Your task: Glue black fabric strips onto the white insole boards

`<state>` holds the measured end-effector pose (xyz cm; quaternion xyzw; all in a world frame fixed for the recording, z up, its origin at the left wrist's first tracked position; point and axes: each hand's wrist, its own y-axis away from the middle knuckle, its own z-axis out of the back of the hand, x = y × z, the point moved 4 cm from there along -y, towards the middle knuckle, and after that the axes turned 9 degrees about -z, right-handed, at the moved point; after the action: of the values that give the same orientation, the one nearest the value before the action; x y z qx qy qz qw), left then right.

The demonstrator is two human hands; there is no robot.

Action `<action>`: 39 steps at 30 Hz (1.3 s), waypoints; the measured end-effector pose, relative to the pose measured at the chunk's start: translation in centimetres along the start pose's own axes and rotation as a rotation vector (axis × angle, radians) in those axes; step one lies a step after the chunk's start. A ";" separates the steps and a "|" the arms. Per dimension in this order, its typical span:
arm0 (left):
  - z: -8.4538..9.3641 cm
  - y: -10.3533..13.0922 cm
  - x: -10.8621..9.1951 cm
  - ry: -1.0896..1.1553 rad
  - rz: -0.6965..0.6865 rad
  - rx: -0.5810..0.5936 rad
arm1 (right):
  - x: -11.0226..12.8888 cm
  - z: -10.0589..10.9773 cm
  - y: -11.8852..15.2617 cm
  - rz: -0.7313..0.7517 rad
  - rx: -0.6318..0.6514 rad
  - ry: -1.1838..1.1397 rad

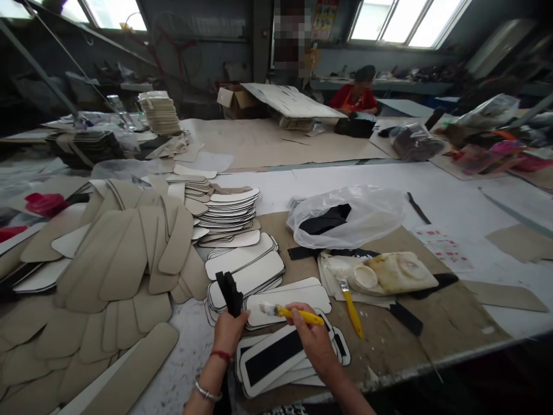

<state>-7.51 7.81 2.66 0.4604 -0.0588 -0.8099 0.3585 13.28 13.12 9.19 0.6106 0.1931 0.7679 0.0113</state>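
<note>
My left hand (231,331) is closed round a bunch of black strips (230,293) that stick up above the fingers. Between the fingers of my right hand (309,331) is a yellow-handled brush (298,314), its pale bristles over a white rounded panel (287,300) on a stack. Below that stack lie white panels with black rectangles (274,360) on them. A second yellow brush (352,311) rests right of my right hand, its bristles near a glue-stained white container (389,274).
Beige rounded pieces (125,253) cover the left side in overlapping heaps. Stacked white panels (228,216) stand behind my left hand. A clear plastic bag (349,216) holds black material. Across the table, a person in red (355,98) sits near a large board (294,99).
</note>
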 end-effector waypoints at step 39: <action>-0.7 0.8 0.4 0.041 0.096 0.142 | 1.2 10.2 1.2 0.368 -0.534 0.731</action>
<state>-6.63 7.14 2.36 0.4976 -0.1307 -0.7761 0.3645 22.88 15.18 12.48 0.3010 -0.1304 0.9440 -0.0369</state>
